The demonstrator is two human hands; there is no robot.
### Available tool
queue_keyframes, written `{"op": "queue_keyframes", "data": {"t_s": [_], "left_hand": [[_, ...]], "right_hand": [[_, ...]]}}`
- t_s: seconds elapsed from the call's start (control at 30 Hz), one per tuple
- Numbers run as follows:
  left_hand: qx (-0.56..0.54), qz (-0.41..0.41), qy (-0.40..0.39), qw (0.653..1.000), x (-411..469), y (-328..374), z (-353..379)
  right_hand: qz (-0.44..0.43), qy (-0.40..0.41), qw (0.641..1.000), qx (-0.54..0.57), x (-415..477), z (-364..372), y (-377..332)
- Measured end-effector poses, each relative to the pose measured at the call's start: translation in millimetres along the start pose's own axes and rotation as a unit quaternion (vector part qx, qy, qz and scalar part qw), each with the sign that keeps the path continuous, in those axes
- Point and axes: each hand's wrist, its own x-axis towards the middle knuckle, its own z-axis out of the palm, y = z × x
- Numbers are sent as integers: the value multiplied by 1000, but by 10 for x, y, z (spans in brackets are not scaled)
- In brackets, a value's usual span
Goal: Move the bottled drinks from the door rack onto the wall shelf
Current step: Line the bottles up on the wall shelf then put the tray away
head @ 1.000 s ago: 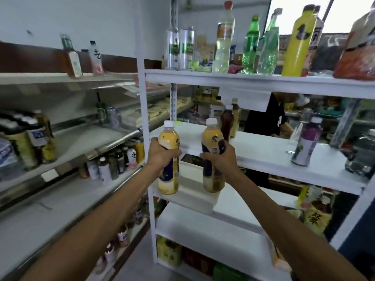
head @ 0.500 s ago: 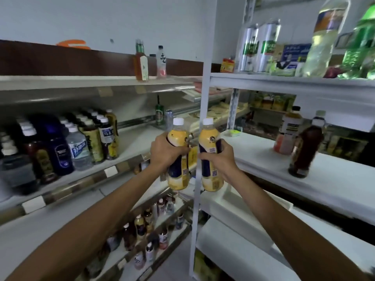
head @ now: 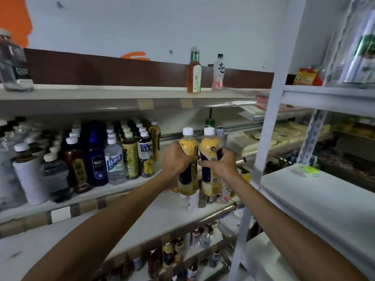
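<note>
I hold two yellow bottled drinks with white caps and dark blue labels, upright and side by side. My left hand (head: 178,160) grips the left yellow bottle (head: 188,147). My right hand (head: 220,165) grips the right yellow bottle (head: 210,147). Both bottles hang in the air in front of the wall shelf (head: 67,209), just right of its row of stocked drinks (head: 113,159). The white door rack (head: 316,191) stands to the right, its nearest board bare apart from a small green item (head: 307,171).
The top wall shelf carries an amber bottle (head: 194,78), a pink bottle (head: 218,75) and a clear bottle (head: 13,61) at far left. Small bottles (head: 192,200) stand below my hands. Lower shelves hold several more drinks. The rack's white post (head: 272,110) rises right of my hands.
My view has swung left, from the white rack to the wall shelf. Both hands carried the two yellow bottles along and brought them closer together, now in front of the wall shelf.
</note>
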Motion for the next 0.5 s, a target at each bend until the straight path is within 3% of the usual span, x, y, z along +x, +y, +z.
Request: {"op": "queue_keyframes", "data": {"t_s": [0.37, 0.5], "left_hand": [[41, -102, 107, 988, 1176, -567, 547], [99, -105, 125, 982, 1601, -772, 708]], "right_hand": [[21, -46, 999, -5, 1406, 960, 422], [16, -50, 999, -14, 1803, 1185, 510]]}}
